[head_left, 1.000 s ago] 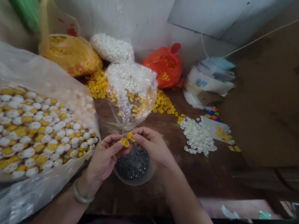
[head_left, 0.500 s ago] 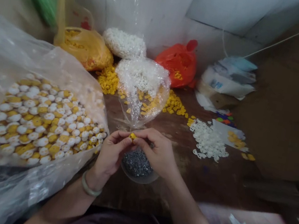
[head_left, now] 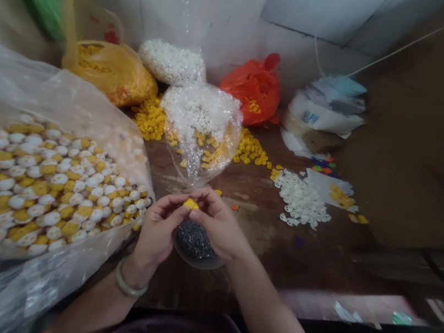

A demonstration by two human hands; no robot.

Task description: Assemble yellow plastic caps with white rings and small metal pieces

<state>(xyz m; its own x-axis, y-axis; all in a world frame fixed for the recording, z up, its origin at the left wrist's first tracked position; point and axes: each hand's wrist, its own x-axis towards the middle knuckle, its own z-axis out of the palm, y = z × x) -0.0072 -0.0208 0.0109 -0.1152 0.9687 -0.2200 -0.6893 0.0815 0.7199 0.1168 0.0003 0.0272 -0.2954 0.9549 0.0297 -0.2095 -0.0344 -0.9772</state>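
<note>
A small yellow piece (head_left: 191, 204) is pinched between the fingertips of my left hand (head_left: 160, 227) and my right hand (head_left: 217, 222). Both hands are closed around it, their fingertips nearly meeting. Beneath them stands a bowl of small dark shiny parts (head_left: 196, 242), partly hidden by my right hand. Just beyond my fingers lies a clear plastic bag (head_left: 204, 130) with white pieces, yellow pieces showing around and through it. To the left spreads a large clear bag of white and yellow pieces (head_left: 48, 185).
Against the wall are a yellow bag (head_left: 115, 70), a bag of white pieces (head_left: 173, 63) and a red bag (head_left: 254, 90). White flat pieces (head_left: 304, 198) lie at right, before a stack of packets (head_left: 325, 112). Loose yellow pieces (head_left: 252, 149) are scattered mid-table.
The whole view has shifted, so the table's contents appear further left. More of the yellow piece shows between my fingertips. Both hands still hold it above the bowl.
</note>
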